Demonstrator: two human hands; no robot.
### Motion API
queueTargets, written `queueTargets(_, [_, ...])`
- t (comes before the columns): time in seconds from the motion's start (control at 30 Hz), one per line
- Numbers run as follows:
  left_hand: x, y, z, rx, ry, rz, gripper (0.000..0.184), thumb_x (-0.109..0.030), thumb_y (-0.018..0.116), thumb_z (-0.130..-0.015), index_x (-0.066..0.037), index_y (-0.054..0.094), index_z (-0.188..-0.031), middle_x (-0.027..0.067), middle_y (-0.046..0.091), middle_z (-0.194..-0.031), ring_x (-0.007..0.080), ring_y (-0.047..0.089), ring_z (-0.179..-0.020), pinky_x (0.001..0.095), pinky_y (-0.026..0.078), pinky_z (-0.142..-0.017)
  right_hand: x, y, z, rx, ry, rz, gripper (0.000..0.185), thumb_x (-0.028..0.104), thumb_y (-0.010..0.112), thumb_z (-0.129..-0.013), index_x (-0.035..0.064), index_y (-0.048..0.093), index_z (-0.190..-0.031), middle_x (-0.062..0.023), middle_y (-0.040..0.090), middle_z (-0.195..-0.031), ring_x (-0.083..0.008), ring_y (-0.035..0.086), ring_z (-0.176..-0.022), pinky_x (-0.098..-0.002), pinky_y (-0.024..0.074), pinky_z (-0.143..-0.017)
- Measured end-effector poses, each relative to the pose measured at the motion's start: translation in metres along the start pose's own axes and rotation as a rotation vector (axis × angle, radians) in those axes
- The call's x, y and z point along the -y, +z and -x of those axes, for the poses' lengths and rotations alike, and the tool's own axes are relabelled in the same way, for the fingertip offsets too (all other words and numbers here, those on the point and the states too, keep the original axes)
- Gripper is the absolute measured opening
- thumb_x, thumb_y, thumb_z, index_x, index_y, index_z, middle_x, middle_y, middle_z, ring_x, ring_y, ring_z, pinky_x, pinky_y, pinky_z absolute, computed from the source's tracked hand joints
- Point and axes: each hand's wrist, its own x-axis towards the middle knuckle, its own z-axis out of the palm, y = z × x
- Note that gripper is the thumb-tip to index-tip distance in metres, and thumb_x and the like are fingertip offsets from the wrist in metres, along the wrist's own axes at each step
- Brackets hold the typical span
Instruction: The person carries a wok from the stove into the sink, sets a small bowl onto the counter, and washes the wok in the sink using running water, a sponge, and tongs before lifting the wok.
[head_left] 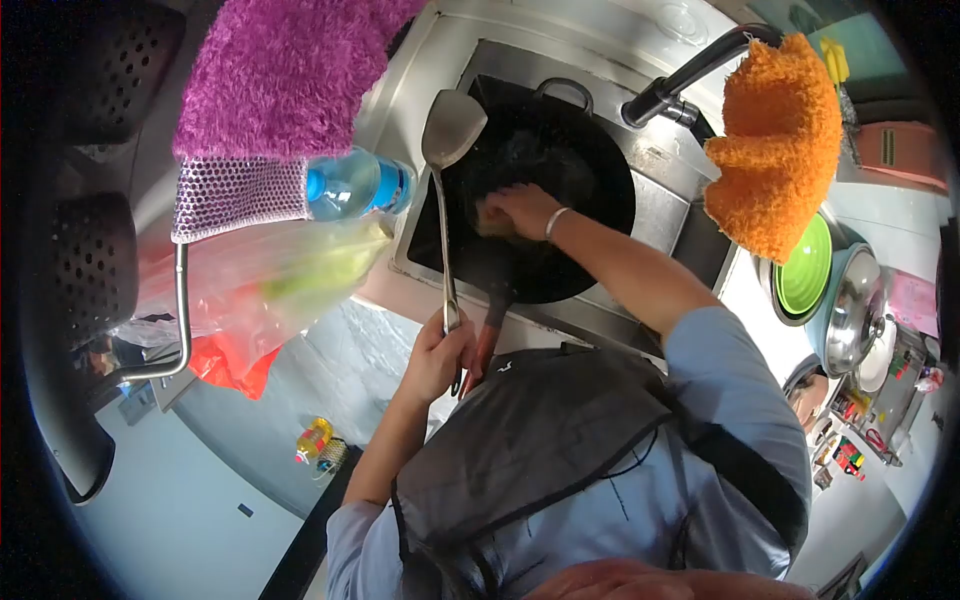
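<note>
A black wok (590,240) with a reddish-brown handle (486,345) sits in the steel sink (655,145). My right hand (525,210), with a light band at the wrist, reaches down inside the wok. Its fingers are closed around something brownish against the wok's inner surface; I cannot make out its kind. My left hand (440,355) is wrapped round the handle of a long metal wok spatula (455,128), beside the wok's handle. The spatula's blade points away from me, over the wok's left rim.
A black faucet (665,98) with an orange cloth (780,150) over it stands at the right. Left are a purple fluffy cloth (285,75), a water bottle (350,185) and plastic bags (250,280). Green bowls (805,265) and a glass lid (855,310) sit right.
</note>
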Motion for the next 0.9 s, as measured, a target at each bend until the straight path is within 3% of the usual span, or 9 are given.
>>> queueTargets(0.07, [0.002,-0.001,0.001,0.004,0.016,-0.002,0.014,-0.015,0.050,-0.094,-0.004,0.046,-0.086,0.0056,0.049,-0.063,0.0145,0.051,-0.051,0.0290,0.048,-0.046,-0.015,-0.015,0.012,0.290,0.028,0.028,0.031,0.039,0.063,-0.084,0.0156,0.065,-0.106,-0.0111,0.068,-0.106,-0.0338,0.066,-0.097,-0.0437,0.0511,-0.087])
queueTargets(0.17, [0.002,-0.003,0.002,-0.005,0.008,0.009,0.014,-0.014,0.051,-0.093,-0.003,0.046,-0.086,0.0056,0.048,-0.063,0.0143,0.050,-0.050,0.0294,0.048,-0.045,-0.033,-0.034,-0.018,0.116,0.360,0.246,0.034,0.041,0.062,-0.084,0.0147,0.064,-0.106,-0.0120,0.069,-0.105,-0.0340,0.065,-0.097,-0.0445,0.0507,-0.087])
queueTargets(0.27, [0.002,0.000,0.000,-0.005,-0.010,0.038,0.012,-0.012,0.051,-0.092,-0.003,0.046,-0.087,0.0056,0.048,-0.063,0.0140,0.048,-0.050,0.0298,0.048,-0.046,-0.003,-0.024,-0.038,-0.322,0.188,-0.034,0.033,0.038,0.062,-0.083,0.0139,0.063,-0.106,-0.0147,0.068,-0.103,-0.0348,0.065,-0.096,-0.0448,0.0508,-0.085])
queueTargets(0.4, [-0.001,0.001,-0.001,0.005,0.007,0.024,0.012,-0.013,0.052,-0.093,-0.003,0.046,-0.088,0.0052,0.048,-0.065,0.0135,0.047,-0.050,0.0301,0.049,-0.046,0.053,0.001,-0.010,0.039,0.011,-0.507,0.051,0.023,0.075,-0.070,0.0096,0.053,-0.114,-0.0166,0.065,-0.107,-0.0336,0.063,-0.100,-0.0417,0.0491,-0.085])
queueTargets(0.47, [0.001,-0.001,-0.002,0.008,-0.010,0.021,0.012,-0.013,0.051,-0.093,-0.003,0.046,-0.088,0.0051,0.048,-0.065,0.0131,0.047,-0.050,0.0301,0.049,-0.046,0.039,0.012,0.020,0.325,-0.093,-0.455,0.057,0.027,0.075,-0.068,0.0080,0.050,-0.115,-0.0151,0.064,-0.105,-0.0337,0.062,-0.101,-0.0404,0.0484,-0.084])
queueTargets(0.63, [0.001,-0.002,-0.004,0.017,-0.017,0.027,0.012,-0.013,0.051,-0.093,-0.003,0.046,-0.089,0.0051,0.048,-0.066,0.0127,0.046,-0.051,0.0301,0.049,-0.046,-0.010,-0.041,0.059,0.666,0.255,0.228,0.025,0.028,0.068,-0.076,0.0074,0.069,-0.091,-0.0150,0.071,-0.093,-0.0341,0.068,-0.087,-0.0428,0.0531,-0.078])
queueTargets(0.7, [0.002,-0.003,-0.003,0.011,-0.008,0.040,0.012,-0.013,0.051,-0.093,-0.003,0.046,-0.090,0.0052,0.048,-0.066,0.0128,0.047,-0.051,0.0302,0.048,-0.045,-0.038,-0.065,0.052,0.432,0.484,0.388,0.026,0.025,0.066,-0.079,0.0050,0.068,-0.095,-0.0164,0.071,-0.091,-0.0327,0.069,-0.093,-0.0436,0.0552,-0.076])
queueTargets(0.77, [0.002,-0.005,-0.001,0.003,-0.026,0.046,0.011,-0.012,0.049,-0.094,-0.003,0.045,-0.089,0.0055,0.049,-0.062,0.0156,0.052,-0.050,0.0289,0.046,-0.047,-0.041,-0.090,0.040,0.075,0.452,0.494,0.036,0.026,0.061,-0.086,0.0019,0.059,-0.113,-0.0206,0.067,-0.103,-0.0342,0.067,-0.096,-0.0442,0.0557,-0.077])
queueTargets(0.9, [0.002,-0.005,0.002,-0.029,-0.030,0.046,0.013,-0.014,0.049,-0.095,-0.003,0.045,-0.088,0.0058,0.049,-0.060,0.0171,0.054,-0.049,0.0281,0.045,-0.048,-0.007,-0.106,-0.021,-0.339,0.388,0.269,0.031,0.026,0.046,-0.097,0.0007,0.058,-0.111,-0.0230,0.066,-0.102,-0.0380,0.067,-0.093,-0.0457,0.0561,-0.078])
